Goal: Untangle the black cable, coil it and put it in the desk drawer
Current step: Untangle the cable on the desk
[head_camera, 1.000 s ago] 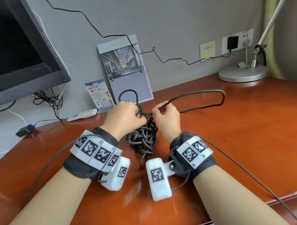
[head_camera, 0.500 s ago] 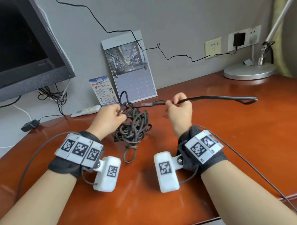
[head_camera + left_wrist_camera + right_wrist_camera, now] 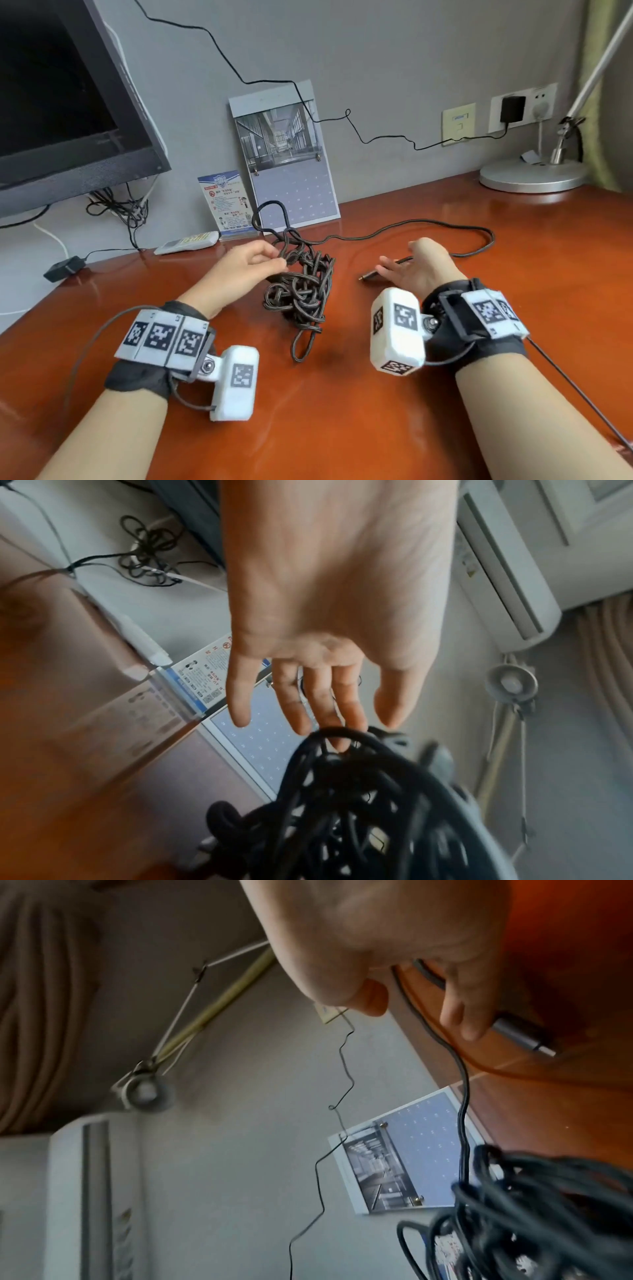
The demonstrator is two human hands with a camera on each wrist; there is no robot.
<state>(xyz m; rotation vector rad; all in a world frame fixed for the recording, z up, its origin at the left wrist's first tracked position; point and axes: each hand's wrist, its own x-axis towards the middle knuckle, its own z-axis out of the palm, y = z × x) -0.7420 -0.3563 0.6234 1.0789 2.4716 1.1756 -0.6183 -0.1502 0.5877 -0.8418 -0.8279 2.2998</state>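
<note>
Black cable [image 3: 301,291] knotted on desk [image 3: 342,411], in front of the calendar [image 3: 284,154]. Left hand [image 3: 239,270] at knot's near-left, fingertips loosely extended, touching strands. Right hand [image 3: 421,267] rightward, fingers spread over the plug [image 3: 370,274] (ungripped).

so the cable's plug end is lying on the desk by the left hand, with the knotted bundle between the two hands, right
Not quite. The plug end lies by the right hand, not the left; the head view shows it on the desk just under those fingers, and the right wrist view shows it too. The rest holds: the knotted bundle sits between the two hands, with the left hand at its top.
</note>
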